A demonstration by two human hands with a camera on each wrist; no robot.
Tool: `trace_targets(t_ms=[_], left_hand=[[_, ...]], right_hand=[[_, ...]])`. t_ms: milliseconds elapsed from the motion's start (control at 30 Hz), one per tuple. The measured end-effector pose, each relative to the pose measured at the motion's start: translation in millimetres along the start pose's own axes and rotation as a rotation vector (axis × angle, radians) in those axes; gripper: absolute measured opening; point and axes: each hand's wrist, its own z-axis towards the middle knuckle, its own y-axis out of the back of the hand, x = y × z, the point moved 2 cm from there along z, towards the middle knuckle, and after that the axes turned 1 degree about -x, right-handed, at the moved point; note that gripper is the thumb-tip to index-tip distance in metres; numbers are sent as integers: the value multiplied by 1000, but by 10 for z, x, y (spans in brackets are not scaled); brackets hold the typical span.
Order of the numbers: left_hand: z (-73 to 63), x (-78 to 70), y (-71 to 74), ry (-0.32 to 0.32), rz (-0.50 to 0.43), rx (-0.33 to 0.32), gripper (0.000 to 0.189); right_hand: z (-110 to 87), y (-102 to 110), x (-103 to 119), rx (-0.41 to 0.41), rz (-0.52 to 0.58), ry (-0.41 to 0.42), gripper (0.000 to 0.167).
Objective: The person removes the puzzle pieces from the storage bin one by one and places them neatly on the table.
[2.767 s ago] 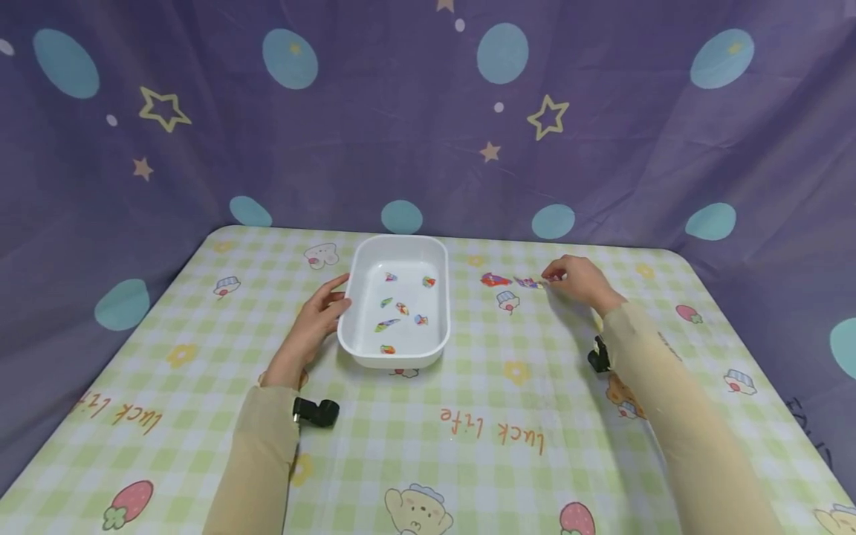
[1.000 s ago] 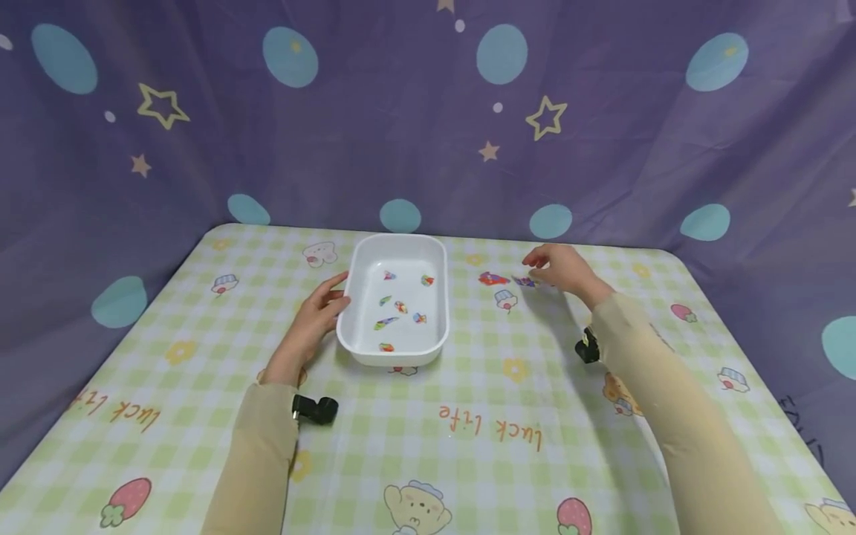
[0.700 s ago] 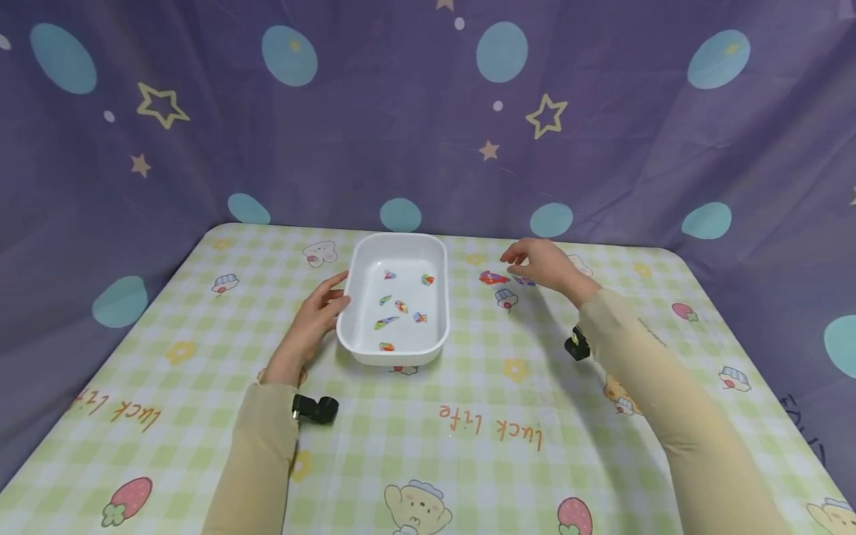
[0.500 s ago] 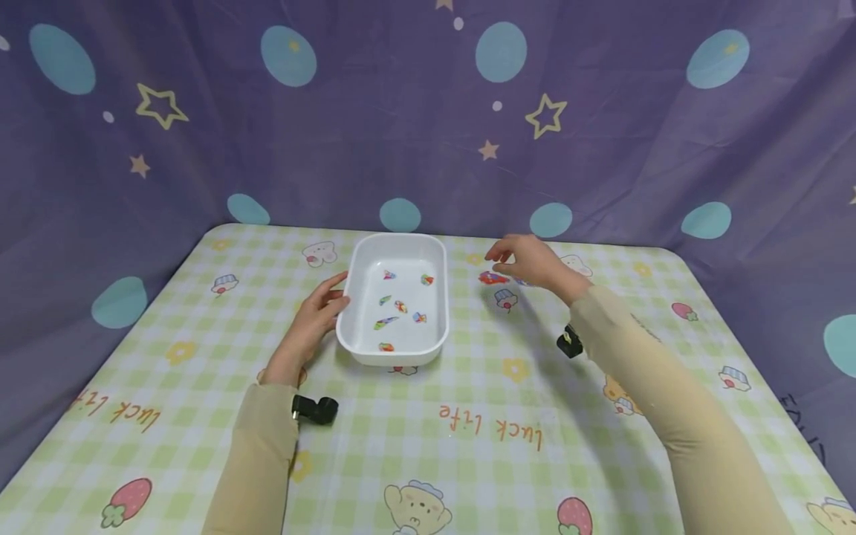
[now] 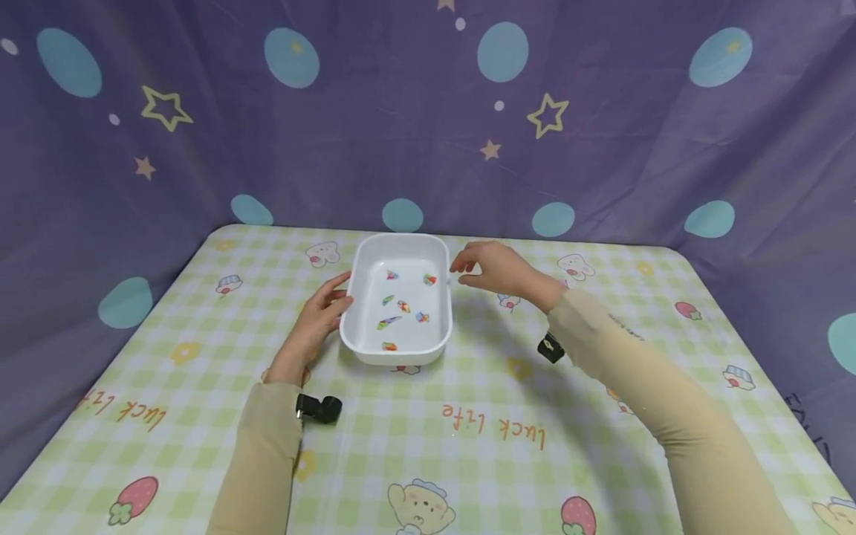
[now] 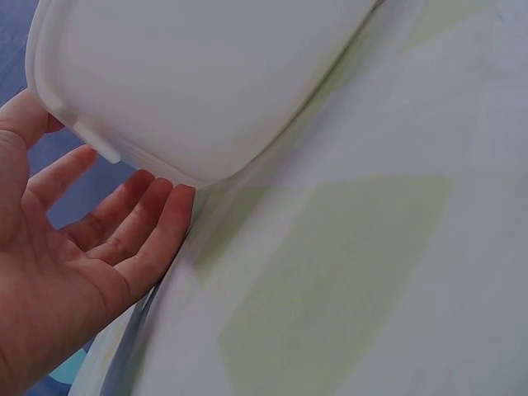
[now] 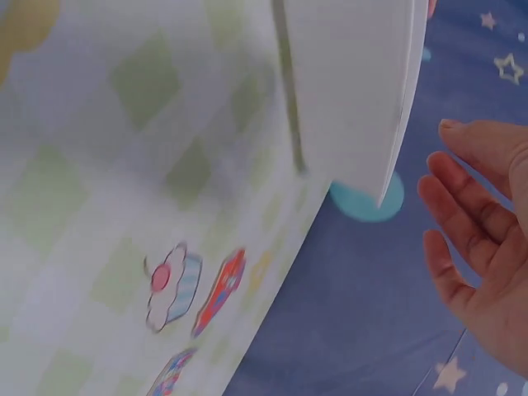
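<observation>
A white rectangular tray (image 5: 394, 358) stands on the table with several small colourful flat pieces (image 5: 388, 322) lying apart in it. My left hand (image 5: 314, 319) holds its left side, thumb at the rim and fingertips against the wall. In the left wrist view, fingers (image 6: 169, 227) touch the tray's underside edge. My right hand (image 5: 498, 269) hovers just beside the right rim, fingers loosely bent and apart, nothing visible between them. In the right wrist view, a red flat piece (image 7: 219, 293) and a purple one (image 7: 172, 373) lie on the table.
A checked tablecloth (image 5: 374, 461) with printed cupcakes, strawberries and lettering covers the table. Behind it hangs a purple curtain (image 5: 401, 148) with stars and blue ovals. Black wrist cameras sit on the left wrist (image 5: 319, 409) and the right wrist (image 5: 551, 348).
My right hand has moved left from over the flat pieces on the table to the tray's right rim. My left hand and the pieces in the tray have kept their places.
</observation>
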Motion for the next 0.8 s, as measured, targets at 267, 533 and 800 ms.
trace_targets(t_ms=[267,533,800], left_hand=[[-1,-10,0,-11,-3,-1,54],[1,-13,-3,-3,-1,-1,53],[9,-20,-13,4,1,-1,53]], right_hand=[[80,-105,260,27,-29,112,19],[145,-248,439,101,-12,139,20],[231,-413,595,155,6,195,22]])
